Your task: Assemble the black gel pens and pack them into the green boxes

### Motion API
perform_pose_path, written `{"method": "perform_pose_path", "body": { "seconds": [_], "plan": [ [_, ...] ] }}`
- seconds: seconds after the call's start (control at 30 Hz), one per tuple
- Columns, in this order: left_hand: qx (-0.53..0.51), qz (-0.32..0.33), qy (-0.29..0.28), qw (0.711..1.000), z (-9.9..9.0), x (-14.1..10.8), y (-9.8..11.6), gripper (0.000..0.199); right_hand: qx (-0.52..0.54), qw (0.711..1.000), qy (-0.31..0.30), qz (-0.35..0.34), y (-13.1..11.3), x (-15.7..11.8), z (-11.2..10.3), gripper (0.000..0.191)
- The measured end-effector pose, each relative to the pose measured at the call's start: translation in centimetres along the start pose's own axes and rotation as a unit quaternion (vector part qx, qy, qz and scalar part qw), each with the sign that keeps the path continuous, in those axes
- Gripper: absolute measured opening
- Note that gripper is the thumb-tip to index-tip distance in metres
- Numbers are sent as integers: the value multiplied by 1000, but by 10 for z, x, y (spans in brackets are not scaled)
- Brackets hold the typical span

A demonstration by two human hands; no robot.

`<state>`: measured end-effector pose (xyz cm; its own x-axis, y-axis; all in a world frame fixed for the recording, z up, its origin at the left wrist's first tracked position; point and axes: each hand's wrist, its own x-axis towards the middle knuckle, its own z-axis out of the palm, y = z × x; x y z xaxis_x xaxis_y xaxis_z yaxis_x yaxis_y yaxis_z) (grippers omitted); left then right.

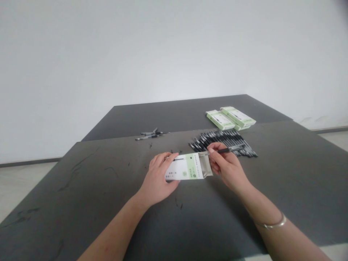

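Note:
My left hand [160, 177] grips a white and green pen box [185, 167] by its left end, fingers over the top and thumb along the near side. The box's right end is open, with its flap sticking out toward my right hand [227, 165]. Pinched between the fingers of that hand is a black and clear pen [230, 149], its left end at the box's opening. I cannot tell whether the tip is inside. Just behind the right hand lies a spread row of similar pens [221, 138].
Beyond the pens, several white and green boxes [239, 116] are stacked on the dark table [108, 195]. A few loose pens [152, 135] lie at the back left, near the seam between two tabletops. A pale wall [163, 50] stands behind the table.

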<state>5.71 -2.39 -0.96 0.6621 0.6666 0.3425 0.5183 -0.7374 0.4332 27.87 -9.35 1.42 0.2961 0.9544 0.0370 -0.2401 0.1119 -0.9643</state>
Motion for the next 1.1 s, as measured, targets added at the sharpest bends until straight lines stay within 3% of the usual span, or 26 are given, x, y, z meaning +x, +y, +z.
{"method": "perform_pose_path", "body": {
  "seconds": [0.23,0.5,0.73,0.93,1.1],
  "plan": [
    [1,-1,3,1000,1,0,-2,71,82,996,34,-15,-4,2,-5,22],
    [-5,-5,4,1000,2,0,-2,71,-72,993,63,-76,3,-1,-8,20],
    [-2,-9,16,1000,3,0,-4,71,-33,997,28,-70,4,1,-10,17],
    [-3,-4,15,1000,3,0,-4,72,-117,991,23,-53,1,-3,-4,22],
    [-6,-3,16,1000,3,0,-4,71,-108,990,29,-83,2,-3,-2,25]
  ]
}}
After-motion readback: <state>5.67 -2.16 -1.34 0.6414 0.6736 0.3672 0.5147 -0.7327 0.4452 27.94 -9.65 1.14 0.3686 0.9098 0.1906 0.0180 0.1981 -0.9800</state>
